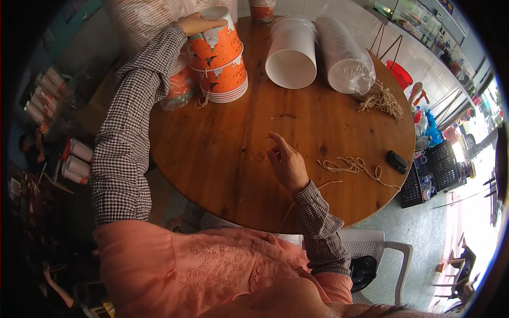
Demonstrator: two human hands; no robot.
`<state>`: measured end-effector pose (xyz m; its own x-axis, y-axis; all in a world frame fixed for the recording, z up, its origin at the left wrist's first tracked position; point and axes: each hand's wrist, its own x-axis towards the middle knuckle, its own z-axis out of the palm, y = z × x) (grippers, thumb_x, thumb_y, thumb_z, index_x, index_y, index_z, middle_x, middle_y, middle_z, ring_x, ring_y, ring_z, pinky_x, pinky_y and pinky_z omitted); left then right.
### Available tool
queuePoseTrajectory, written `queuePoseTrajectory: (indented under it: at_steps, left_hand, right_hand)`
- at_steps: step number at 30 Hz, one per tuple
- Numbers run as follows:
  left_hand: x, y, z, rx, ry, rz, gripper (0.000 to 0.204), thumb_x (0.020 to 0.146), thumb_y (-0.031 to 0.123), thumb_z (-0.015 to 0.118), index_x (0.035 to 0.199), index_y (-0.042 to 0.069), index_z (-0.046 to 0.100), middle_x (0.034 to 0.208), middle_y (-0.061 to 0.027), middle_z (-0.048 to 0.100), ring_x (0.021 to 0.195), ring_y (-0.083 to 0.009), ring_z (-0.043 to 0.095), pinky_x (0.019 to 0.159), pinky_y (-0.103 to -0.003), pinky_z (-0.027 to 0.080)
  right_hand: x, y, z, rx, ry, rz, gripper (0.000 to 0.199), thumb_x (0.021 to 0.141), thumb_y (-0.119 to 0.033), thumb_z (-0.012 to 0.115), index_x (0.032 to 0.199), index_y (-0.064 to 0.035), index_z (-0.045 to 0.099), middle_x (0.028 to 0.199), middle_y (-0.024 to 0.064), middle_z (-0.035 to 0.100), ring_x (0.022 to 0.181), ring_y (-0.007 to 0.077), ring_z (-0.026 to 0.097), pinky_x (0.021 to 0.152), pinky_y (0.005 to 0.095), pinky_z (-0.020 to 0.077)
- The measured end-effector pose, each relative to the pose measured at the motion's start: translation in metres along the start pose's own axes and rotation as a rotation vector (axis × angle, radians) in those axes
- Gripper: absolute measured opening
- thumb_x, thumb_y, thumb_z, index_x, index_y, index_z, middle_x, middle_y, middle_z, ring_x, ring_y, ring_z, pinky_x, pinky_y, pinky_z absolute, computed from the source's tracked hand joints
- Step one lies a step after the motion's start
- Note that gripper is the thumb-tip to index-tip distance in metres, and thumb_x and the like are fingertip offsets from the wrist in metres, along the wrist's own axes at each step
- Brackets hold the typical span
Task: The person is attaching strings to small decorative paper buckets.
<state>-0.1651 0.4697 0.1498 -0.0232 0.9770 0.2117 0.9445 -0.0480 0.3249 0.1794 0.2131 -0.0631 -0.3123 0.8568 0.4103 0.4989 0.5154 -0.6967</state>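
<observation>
My left hand [200, 24] reaches to the far left of the table and grips the top of a stack of orange patterned paper buckets [217, 55]. Nested white rims show at the bottom of the stack, and loops of thin cord hang on its side. Over the middle front of the table, my right hand [286, 164] is raised with its fingers loosely bent and apart, and I see nothing in it. Right of that hand, a loose length of beige string [350, 165] lies on the wood. A bundle of short strings [383, 100] rests at the right edge.
On the round wooden table [238, 148] lie a white paper bucket stack [291, 66] and a plastic-wrapped one [347, 63]. A small black object [396, 161] sits near the right edge. Tall wrapped stacks [140, 24] stand at the back left. A white plastic chair [366, 241] is at the front.
</observation>
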Motion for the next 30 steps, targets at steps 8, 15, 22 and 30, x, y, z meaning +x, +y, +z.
queuePoseTrajectory:
  at_steps: [8, 15, 22, 30]
  left_hand:
    - [-0.019, 0.010, 0.015, -0.033, -0.186, 0.067, 0.112, 0.057, 0.082, 0.061, 0.125, -0.007, 0.050, 0.124, -0.0245, 0.056, 0.117, -0.0309, 0.055, 0.098, -0.035, 0.042]
    - [-0.034, -0.008, 0.028, 0.105, -0.146, -0.006, 0.111, 0.068, 0.075, 0.061, 0.142, -0.003, 0.030, 0.139, -0.0256, 0.041, 0.129, -0.0340, 0.043, 0.106, -0.039, 0.035]
    - [-0.035, -0.016, 0.031, 0.072, -0.142, 0.051, 0.115, 0.067, 0.075, 0.061, 0.143, -0.003, 0.026, 0.142, -0.0264, 0.036, 0.133, -0.0332, 0.038, 0.108, -0.038, 0.033]
    - [-0.017, -0.015, 0.014, 0.097, -0.229, 0.151, 0.119, 0.061, 0.078, 0.063, 0.144, 0.000, 0.028, 0.142, -0.0246, 0.038, 0.131, -0.0340, 0.039, 0.108, -0.039, 0.034]
  right_hand:
    - [0.000, 0.001, 0.005, 0.007, -0.037, 0.018, 0.044, 0.085, -0.008, 0.061, 0.128, -0.0069, 0.047, 0.084, 0.0105, 0.065, 0.072, 0.0253, 0.065, 0.065, 0.0348, 0.0514]
    - [0.002, -0.006, 0.009, 0.006, -0.065, 0.001, 0.045, 0.085, -0.008, 0.061, 0.128, -0.0074, 0.048, 0.085, 0.0111, 0.065, 0.074, 0.0272, 0.065, 0.066, 0.0361, 0.0516]
    - [0.002, -0.008, 0.009, 0.000, -0.092, 0.031, 0.046, 0.085, -0.008, 0.060, 0.128, -0.0078, 0.047, 0.085, 0.0114, 0.065, 0.076, 0.0286, 0.065, 0.068, 0.0371, 0.0519]
    - [0.001, -0.008, 0.009, 0.017, -0.126, 0.043, 0.046, 0.085, -0.008, 0.059, 0.129, -0.0080, 0.047, 0.087, 0.0121, 0.065, 0.078, 0.0291, 0.064, 0.070, 0.0373, 0.0513]
